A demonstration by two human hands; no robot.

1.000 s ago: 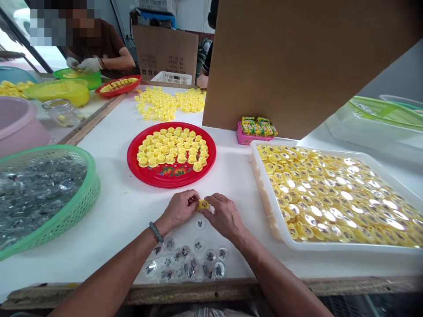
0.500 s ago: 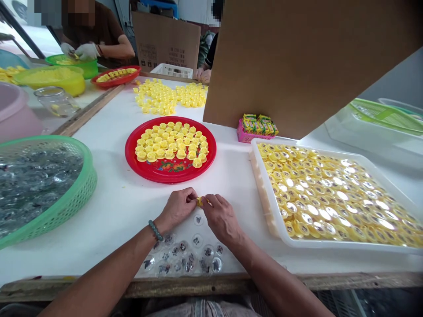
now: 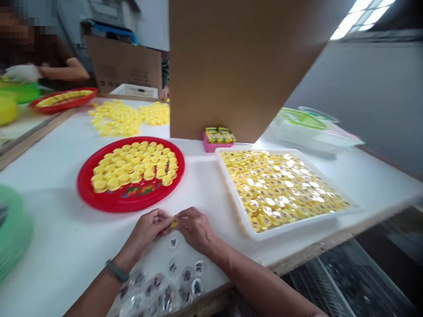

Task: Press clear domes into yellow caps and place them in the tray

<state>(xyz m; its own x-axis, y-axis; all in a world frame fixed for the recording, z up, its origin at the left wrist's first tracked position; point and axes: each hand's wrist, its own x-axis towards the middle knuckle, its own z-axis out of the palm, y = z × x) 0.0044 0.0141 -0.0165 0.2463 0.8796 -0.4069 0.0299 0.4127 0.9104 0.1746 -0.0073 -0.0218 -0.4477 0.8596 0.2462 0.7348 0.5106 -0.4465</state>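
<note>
My left hand [image 3: 148,230] and my right hand [image 3: 195,229] meet at the near edge of the white table, both pinched on one small yellow cap [image 3: 173,223] held between their fingertips. Just beneath the hands lie several clear round discs with dark prints [image 3: 172,275], spread toward the table edge. A red plate [image 3: 109,200] with rows of yellow caps sits beyond my left hand. To the right, a white tray [image 3: 246,222] is packed with yellow caps topped by shiny clear discs.
A large brown cardboard sheet [image 3: 238,66] stands behind the tray, a small pink basket of packets [image 3: 218,138] at its foot. Loose yellow caps [image 3: 125,116] lie farther back. A green basket [image 3: 15,231] is at the left edge. Another person [image 3: 39,61] works at far left.
The view has swung right and the picture is blurred; the green basket has slid mostly out of frame. My hands stay together on the yellow cap, which is now less exposed.
</note>
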